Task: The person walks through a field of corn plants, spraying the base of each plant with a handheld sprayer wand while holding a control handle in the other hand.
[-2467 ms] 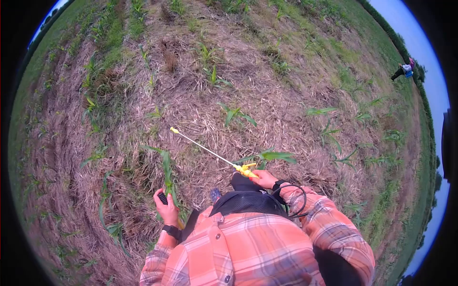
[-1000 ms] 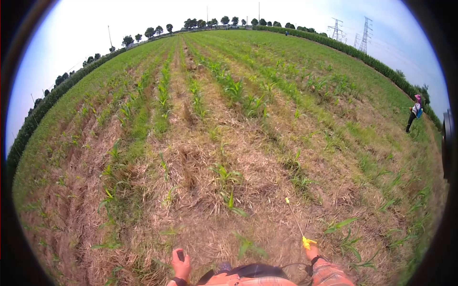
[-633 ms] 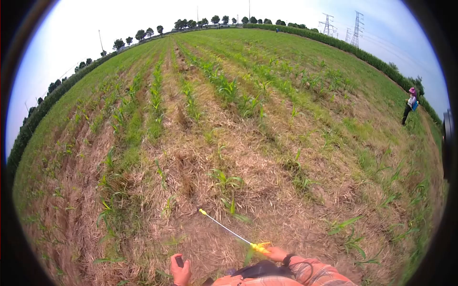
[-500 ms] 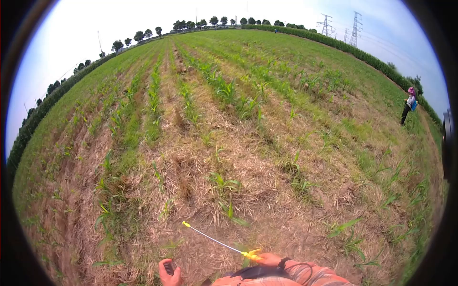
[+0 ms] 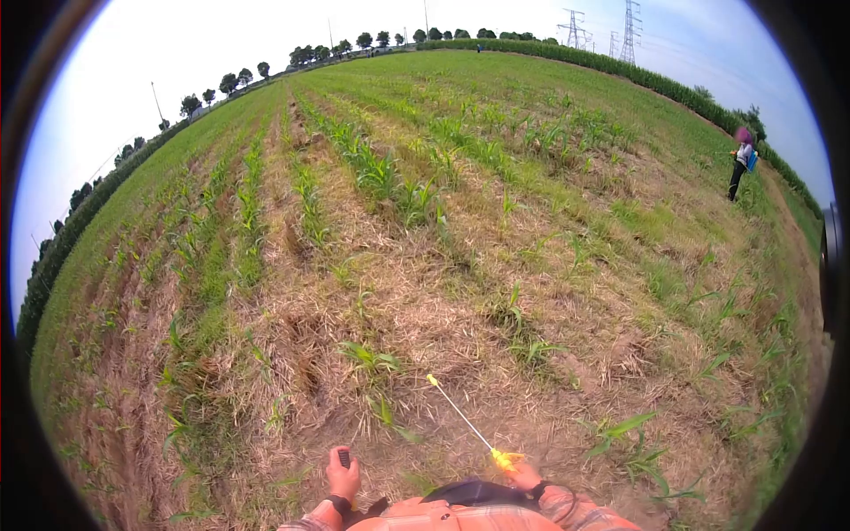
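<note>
Yellow-handled wand (image 5: 462,415) in right hand (image 5: 525,476), black handle (image 5: 344,458) in left hand (image 5: 343,479).

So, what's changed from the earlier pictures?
The view has lifted from the body to the field. Since half a second ago, the white wand has swung rightward, pointing more forward. Nothing was taken or released: the right hand still holds the yellow handle, the left hand the black grip.

Trees (image 5: 364,41) and, farther right, pylons (image 5: 629,34) stand behind the field (image 5: 425,292), a person (image 5: 738,166) at its right side.
</note>
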A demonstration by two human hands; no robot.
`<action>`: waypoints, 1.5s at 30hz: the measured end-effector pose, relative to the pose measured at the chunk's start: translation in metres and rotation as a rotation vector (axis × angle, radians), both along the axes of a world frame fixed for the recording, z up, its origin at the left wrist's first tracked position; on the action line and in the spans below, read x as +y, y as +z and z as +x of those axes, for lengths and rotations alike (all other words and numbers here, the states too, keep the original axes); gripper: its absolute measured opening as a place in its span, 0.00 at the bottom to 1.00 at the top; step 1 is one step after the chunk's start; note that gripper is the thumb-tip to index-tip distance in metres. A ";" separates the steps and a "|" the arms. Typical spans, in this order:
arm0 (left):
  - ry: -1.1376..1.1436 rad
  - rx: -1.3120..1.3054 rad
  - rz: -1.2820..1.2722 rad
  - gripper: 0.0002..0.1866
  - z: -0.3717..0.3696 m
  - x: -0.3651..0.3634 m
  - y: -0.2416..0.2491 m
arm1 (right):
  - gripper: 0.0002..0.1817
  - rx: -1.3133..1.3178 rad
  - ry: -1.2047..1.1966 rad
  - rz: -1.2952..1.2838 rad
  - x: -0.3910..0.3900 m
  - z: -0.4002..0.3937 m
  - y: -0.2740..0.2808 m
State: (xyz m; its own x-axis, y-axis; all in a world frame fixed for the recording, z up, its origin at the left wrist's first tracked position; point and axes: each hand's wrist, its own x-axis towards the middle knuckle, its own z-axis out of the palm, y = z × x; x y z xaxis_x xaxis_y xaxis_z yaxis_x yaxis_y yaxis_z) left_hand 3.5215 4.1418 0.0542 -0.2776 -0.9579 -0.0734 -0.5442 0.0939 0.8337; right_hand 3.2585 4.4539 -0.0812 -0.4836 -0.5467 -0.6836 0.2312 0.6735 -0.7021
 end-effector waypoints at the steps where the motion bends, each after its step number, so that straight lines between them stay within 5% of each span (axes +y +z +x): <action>1: -0.037 -0.020 -0.059 0.12 -0.016 0.003 0.006 | 0.12 0.057 -0.040 0.086 0.011 -0.013 0.004; 7: -0.101 0.028 -0.240 0.12 -0.057 0.000 0.008 | 0.10 0.118 -0.578 0.025 0.065 -0.065 0.031; 15: -0.104 0.297 0.140 0.17 -0.061 0.002 0.121 | 0.09 0.196 -0.833 0.055 0.109 -0.129 0.013; 18: -0.065 0.236 0.113 0.16 -0.078 -0.018 0.108 | 0.10 0.238 -0.850 0.084 0.099 -0.142 0.006; 20: -0.073 0.096 0.012 0.13 -0.102 -0.046 0.050 | 0.10 0.218 -0.825 0.114 0.080 -0.149 0.010; 24: -0.141 0.043 -0.188 0.12 -0.163 -0.083 -0.052 | 0.12 0.288 -0.679 0.108 0.029 -0.163 -0.011; 26: -0.094 0.015 -0.060 0.12 -0.173 -0.096 -0.055 | 0.14 0.211 -0.705 0.114 -0.025 -0.163 0.023; 34: 0.034 -0.018 0.022 0.12 -0.171 -0.167 -0.093 | 0.18 0.324 -0.018 0.150 -0.182 -0.180 0.012; 36: 0.090 -0.005 0.142 0.12 -0.172 -0.180 -0.106 | 0.16 0.123 0.119 0.120 -0.216 -0.183 0.007; 41: 0.014 0.087 -0.229 0.13 -0.161 -0.204 -0.059 | 0.16 0.285 0.579 -0.157 -0.266 -0.185 -0.001; 42: 0.132 0.234 0.167 0.14 -0.154 -0.204 -0.031 | 0.16 0.251 0.659 -0.163 -0.274 -0.187 0.001; 43: -0.041 0.244 -0.045 0.17 -0.142 -0.208 -0.017 | 0.16 0.217 0.740 -0.168 -0.282 -0.191 0.001; 45: 0.077 0.219 0.135 0.16 -0.122 -0.209 0.006 | 0.15 0.007 0.704 -0.191 -0.290 -0.203 -0.007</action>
